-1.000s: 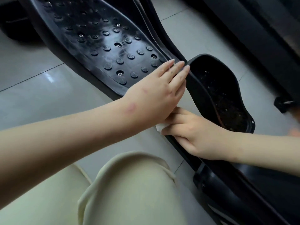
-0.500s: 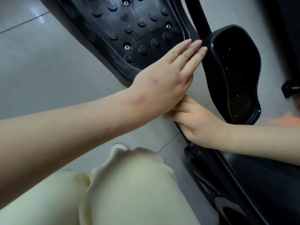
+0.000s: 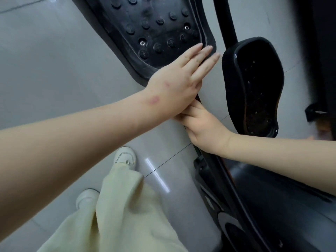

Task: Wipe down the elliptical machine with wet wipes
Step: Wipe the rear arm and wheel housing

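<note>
The left hand (image 3: 180, 82) has drawn back a touch: half a second ago its fingertips were up against the rim of the second pedal (image 3: 258, 84), and now a strip of grey floor (image 3: 54, 70) shows between them. The right hand (image 3: 203, 130) has stayed low on the rail (image 3: 236, 195), and two white shoes have come into view as the camera has tipped down.

So, the elliptical machine (image 3: 281, 206): it fills the top and right of the view, black all over, standing on the tiles. Its studded pedal (image 3: 154, 24) slants in from the top. The left hand lies flat on that pedal's near corner with its fingers (image 3: 200, 57) straight and close together, gripping nothing. Tucked under the heel of that hand, the right hand wraps curled fingers round the thin rail that runs down towards the lower right. No wipe shows here (if one sits under those fingers, the left hand covers it).

The second pedal sits just right of both hands, a deep dark shell with pale specks of grit on its floor. A black upright bar (image 3: 225, 19) rises between the two pedals.

Further out, one shoe (image 3: 125, 157) stands on the tile near a bright glint of light, the other shoe (image 3: 85, 197) nearer the camera. A cream trouser leg (image 3: 127, 215) fills the bottom of the view.
</note>
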